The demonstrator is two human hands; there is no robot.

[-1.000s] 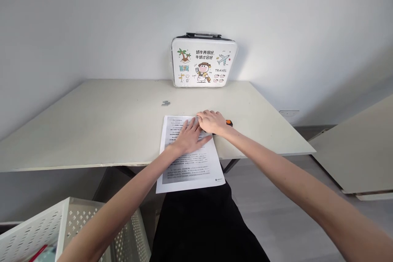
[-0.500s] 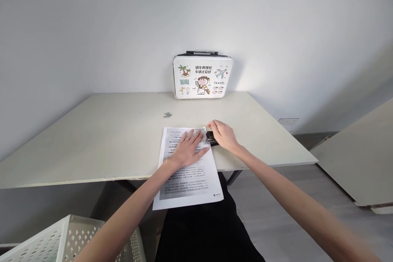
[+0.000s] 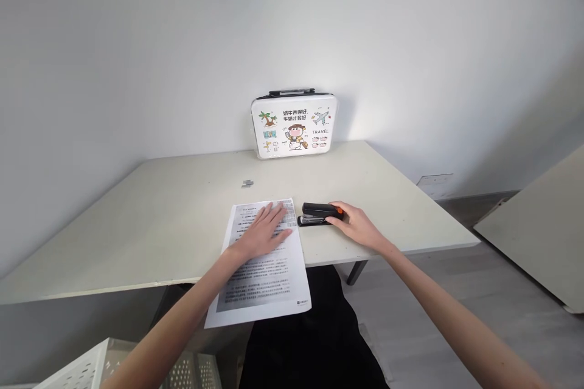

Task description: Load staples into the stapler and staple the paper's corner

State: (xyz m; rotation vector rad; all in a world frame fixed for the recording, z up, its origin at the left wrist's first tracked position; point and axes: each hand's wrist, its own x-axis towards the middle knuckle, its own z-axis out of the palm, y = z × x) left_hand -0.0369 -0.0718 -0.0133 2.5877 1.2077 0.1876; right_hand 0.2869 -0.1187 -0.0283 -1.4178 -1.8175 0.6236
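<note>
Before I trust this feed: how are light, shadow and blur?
Head view: diffuse light, soft shadow on the wall right of the carry case; head view: stapler fairly crisp, but body text on the printed sheet too soft to read; head view: right forearm looks stretched toward the corner.

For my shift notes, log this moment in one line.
left hand: flat on printed sheet | right hand: holding stapler | stapler: right of sheet | grey pieces: beyond sheet

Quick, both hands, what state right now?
Left hand: open, laid flat on the printed paper.
Right hand: closed around the back end of the black stapler.
</note>
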